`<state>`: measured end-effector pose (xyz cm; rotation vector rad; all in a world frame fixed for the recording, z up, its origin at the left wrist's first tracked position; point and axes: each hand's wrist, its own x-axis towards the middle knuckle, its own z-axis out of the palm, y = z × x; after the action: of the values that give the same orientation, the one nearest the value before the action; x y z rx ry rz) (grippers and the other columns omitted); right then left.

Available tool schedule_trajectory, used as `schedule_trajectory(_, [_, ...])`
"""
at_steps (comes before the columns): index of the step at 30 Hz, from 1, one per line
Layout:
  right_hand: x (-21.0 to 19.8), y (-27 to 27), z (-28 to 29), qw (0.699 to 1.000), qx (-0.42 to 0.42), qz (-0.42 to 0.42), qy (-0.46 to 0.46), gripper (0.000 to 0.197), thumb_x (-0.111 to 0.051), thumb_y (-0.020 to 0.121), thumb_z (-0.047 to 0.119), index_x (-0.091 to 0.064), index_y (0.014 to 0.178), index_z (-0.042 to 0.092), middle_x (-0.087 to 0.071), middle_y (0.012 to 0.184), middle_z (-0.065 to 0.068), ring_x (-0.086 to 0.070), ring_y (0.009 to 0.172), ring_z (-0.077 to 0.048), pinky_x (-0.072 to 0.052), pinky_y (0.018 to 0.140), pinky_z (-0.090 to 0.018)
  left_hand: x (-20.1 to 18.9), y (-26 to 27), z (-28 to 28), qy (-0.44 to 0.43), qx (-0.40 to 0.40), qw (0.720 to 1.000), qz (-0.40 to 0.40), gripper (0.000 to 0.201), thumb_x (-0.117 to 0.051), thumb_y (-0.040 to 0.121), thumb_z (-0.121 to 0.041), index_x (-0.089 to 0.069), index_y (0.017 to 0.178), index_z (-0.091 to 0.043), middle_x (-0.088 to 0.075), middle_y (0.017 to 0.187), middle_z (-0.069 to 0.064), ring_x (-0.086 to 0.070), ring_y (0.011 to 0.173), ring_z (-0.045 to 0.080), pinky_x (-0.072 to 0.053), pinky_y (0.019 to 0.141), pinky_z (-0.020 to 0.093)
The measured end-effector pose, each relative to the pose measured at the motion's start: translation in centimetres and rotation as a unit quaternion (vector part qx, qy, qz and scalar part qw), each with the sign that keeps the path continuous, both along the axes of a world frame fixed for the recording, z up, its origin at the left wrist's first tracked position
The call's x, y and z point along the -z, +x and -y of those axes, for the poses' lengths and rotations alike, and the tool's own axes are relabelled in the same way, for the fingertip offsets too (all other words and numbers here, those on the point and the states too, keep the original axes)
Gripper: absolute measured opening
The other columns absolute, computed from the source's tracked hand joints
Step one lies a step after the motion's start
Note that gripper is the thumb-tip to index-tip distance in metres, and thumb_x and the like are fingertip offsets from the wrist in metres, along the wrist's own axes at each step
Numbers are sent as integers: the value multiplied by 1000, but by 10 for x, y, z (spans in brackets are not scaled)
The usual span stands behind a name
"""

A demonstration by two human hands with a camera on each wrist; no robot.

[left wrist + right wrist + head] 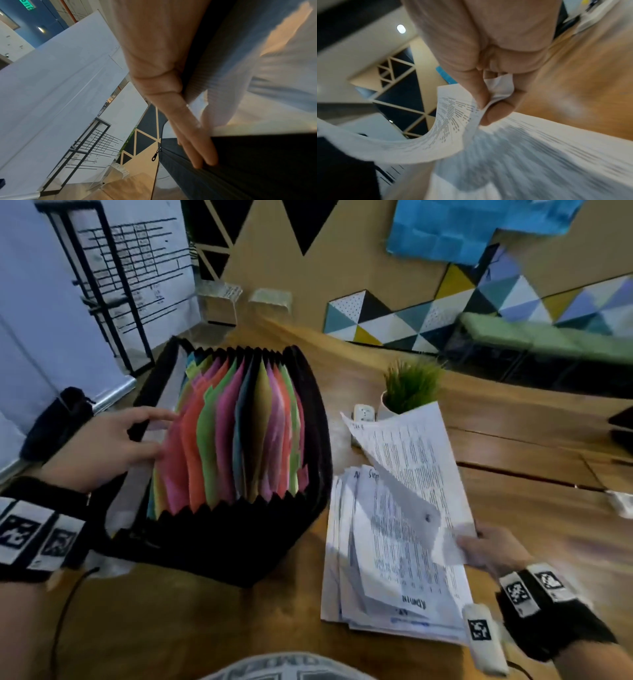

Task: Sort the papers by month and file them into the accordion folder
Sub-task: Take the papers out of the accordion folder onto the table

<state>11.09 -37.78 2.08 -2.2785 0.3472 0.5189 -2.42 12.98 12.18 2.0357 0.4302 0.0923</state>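
Note:
A black accordion folder (pixel 239 535) stands open on the wooden table, its coloured dividers (pixel 236 436) fanned out. My left hand (pixel 113 446) rests on the folder's left edge, fingers fairly straight against the outer flap (pixel 257 162) and the first divider. To the right lies a stack of printed papers (pixel 387 577). My right hand (pixel 486 546) pinches the near corner of one printed sheet (pixel 411 460) between thumb and fingers and holds it lifted and curling above the stack; the right wrist view shows the pinched sheet (pixel 453 128) clearly.
A small potted green plant (pixel 411 388) stands behind the papers with a small white object (pixel 363 412) beside it. A white tagged device (pixel 483 638) lies near the stack's front right corner. A dark bag (pixel 54 422) sits at the table's left edge.

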Motion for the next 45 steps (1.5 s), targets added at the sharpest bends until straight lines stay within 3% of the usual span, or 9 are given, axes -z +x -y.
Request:
schedule_trajectory(6, [65, -40, 7, 972, -43, -81, -217, 35, -62, 83, 18, -58, 116, 5, -64, 89, -9, -62, 85, -25, -43, 63, -25, 2, 0, -4, 16, 7, 1000, 3, 48, -73, 58, -24, -68, 101, -46, -70, 107, -13, -65, 103, 21, -47, 95, 51])
schedule_trajectory(11, [22, -36, -26, 954, -53, -39, -294, 83, -67, 80, 21, -13, 142, 11, -39, 135, -16, -43, 121, -33, -42, 98, -42, -1, 0, 2, 25, 3, 1000, 8, 48, -74, 56, -25, -68, 96, -50, -69, 103, -21, -66, 100, 16, -50, 92, 49])
schedule_trajectory(15, [-56, -19, -94, 950, -173, 227, -128, 44, -63, 85, 23, -48, 126, 14, -49, 126, -5, -53, 108, -18, -46, 94, -32, -1, -1, 3, 76, 11, 997, 9, 57, -77, 71, -5, -65, 95, -56, -65, 100, -33, -61, 103, 6, -47, 97, 42])
schedule_trajectory(19, [-134, -31, -179, 877, -268, 381, 115, 12, -63, 85, 11, -63, 95, 17, -61, 83, 11, -57, 75, -1, -47, 70, -12, -5, -2, 7, 73, 17, 997, 5, 50, -70, 56, -36, -64, 103, -51, -67, 114, -12, -61, 108, 12, -45, 100, 46])
schedule_trajectory(25, [-145, -21, -253, 837, -462, 287, -64, 15, -59, 84, 19, -68, 96, 16, -67, 88, 3, -63, 87, -14, -52, 80, -28, -6, -1, 9, 79, 10, 997, 0, 46, -69, 63, -24, -64, 100, -50, -67, 110, -14, -64, 101, 12, -49, 95, 46])
schedule_trajectory(29, [-141, -15, -273, 844, -437, 202, -239, 42, -63, 81, 37, -43, 57, 10, -45, 59, -3, -52, 65, -22, -39, 51, -27, -5, 0, 7, 115, 8, 993, -6, 48, -71, 75, -9, -61, 96, -52, -63, 105, -29, -60, 101, 3, -48, 94, 39])
schedule_trajectory(38, [-111, -5, -292, 827, -432, 53, -357, 32, -56, 85, 36, -56, 63, 12, -51, 60, 0, -52, 57, -16, -39, 48, -22, 2, 3, 8, 128, -3, 991, 26, 48, -67, 76, 3, -64, 112, -28, -64, 110, -10, -59, 91, -7, -40, 74, 10])
schedule_trajectory(41, [-88, 21, -287, 925, -55, 113, -358, 29, -61, 73, 10, -52, 47, 20, -46, 45, 4, -45, 38, -11, -33, 40, -17, 2, 3, 8, 130, -2, 991, 31, 48, -68, 76, 2, -64, 113, -28, -64, 115, -7, -56, 101, 1, -40, 79, 15])
schedule_trajectory(45, [-132, -5, -272, 842, -423, 140, -304, 7, -54, 86, 10, -52, 92, 12, -51, 78, -4, -55, 80, -21, -37, 55, -24, 4, 2, 7, 122, -1, 992, 24, 49, -68, 78, 1, -63, 115, -30, -62, 115, -10, -52, 90, -11, -37, 70, 7])
